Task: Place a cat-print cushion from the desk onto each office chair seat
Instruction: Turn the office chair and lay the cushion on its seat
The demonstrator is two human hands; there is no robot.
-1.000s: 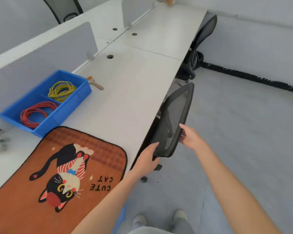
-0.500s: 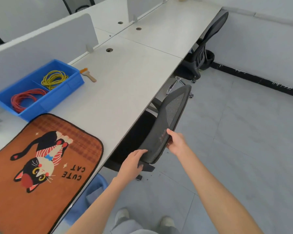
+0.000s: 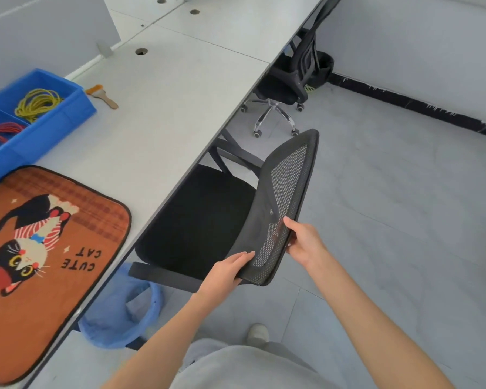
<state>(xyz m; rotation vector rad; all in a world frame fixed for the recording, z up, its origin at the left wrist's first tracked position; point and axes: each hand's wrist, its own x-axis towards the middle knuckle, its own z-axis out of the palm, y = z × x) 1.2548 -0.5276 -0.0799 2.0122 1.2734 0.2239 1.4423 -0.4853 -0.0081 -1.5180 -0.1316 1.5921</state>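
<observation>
An orange cat-print cushion (image 3: 48,262) lies flat on the white desk (image 3: 163,113) at the lower left. A black office chair stands partly out from under the desk, its black seat (image 3: 202,223) bare. My left hand (image 3: 225,272) and my right hand (image 3: 303,241) both grip the top of its mesh backrest (image 3: 288,192), one on each side. A second black office chair (image 3: 295,77) is tucked at the desk farther back.
A blue tray (image 3: 54,122) with yellow and red wire coils sits behind the cushion, a small brush (image 3: 103,95) beside it. A bin with a blue bag (image 3: 121,318) stands under the desk near my feet. Grey floor extends to the right.
Both hands have pulled the chair back out from under the desk, so its seat now shows. The view has shifted lower and closer.
</observation>
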